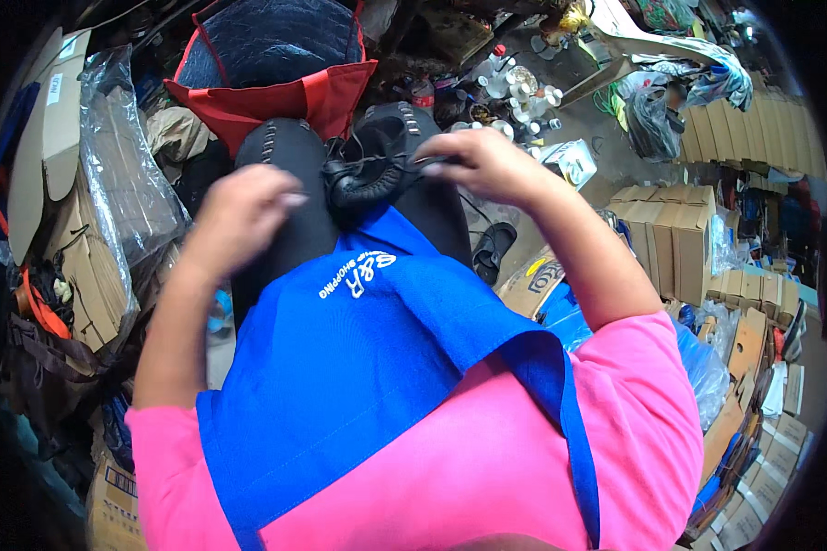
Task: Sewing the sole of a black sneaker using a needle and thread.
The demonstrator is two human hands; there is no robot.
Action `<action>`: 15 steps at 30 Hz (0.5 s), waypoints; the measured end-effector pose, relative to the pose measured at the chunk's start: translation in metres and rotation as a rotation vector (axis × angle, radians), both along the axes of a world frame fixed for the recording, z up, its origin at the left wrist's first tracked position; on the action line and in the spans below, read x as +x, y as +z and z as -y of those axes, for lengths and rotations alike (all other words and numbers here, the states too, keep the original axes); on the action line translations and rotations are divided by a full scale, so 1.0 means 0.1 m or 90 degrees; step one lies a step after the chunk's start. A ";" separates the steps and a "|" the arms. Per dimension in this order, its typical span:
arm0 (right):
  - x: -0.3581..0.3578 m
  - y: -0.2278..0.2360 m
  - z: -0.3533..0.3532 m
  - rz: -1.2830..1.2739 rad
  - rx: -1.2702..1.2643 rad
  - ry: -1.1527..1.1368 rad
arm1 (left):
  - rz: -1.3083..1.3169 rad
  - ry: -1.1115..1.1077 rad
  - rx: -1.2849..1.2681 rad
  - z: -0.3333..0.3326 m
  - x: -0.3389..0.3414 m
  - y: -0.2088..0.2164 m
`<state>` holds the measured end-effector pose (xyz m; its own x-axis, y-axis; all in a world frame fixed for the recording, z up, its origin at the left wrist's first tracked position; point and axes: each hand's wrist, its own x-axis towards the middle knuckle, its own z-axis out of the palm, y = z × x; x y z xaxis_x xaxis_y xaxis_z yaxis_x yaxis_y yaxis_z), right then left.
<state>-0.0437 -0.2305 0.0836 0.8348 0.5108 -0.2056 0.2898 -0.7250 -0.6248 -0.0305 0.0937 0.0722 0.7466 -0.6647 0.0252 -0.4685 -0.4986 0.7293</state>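
A black shoe [368,184] with gathered stitching along its rim rests on my lap, between my dark-clothed thighs. Close to its right side, my right hand [487,163] pinches its fingertips together on a thin black thread that runs toward the shoe. My left hand [248,216] is raised over my left thigh, apart from the shoe. Motion smears its fingers, so whether it holds anything is unclear. A blue apron [331,340] covers my front and reaches the near side of the shoe.
Ahead of my knees stands an open red bag [331,96] with a silvery lining. Several small bottles [524,92] crowd the floor beyond my right hand. Cardboard boxes [666,230] are stacked at right, with a dark slipper [494,250] nearer me. Plastic-wrapped cardboard [124,174] leans at left.
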 end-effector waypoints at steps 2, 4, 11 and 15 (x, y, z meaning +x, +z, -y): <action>-0.16 -0.15 0.60 -0.058 -0.121 -0.207 | 0.154 0.154 0.187 -0.63 0.16 0.02; -0.38 -0.19 1.40 -0.017 -0.208 -0.353 | 0.248 0.368 0.133 -1.60 0.29 0.10; -1.25 -0.48 3.16 -0.095 -0.598 -0.532 | 0.405 0.685 0.503 -3.32 0.42 0.44; -0.63 -0.60 1.67 -0.126 -0.235 -0.246 | 0.118 0.406 -0.078 -0.67 0.42 0.12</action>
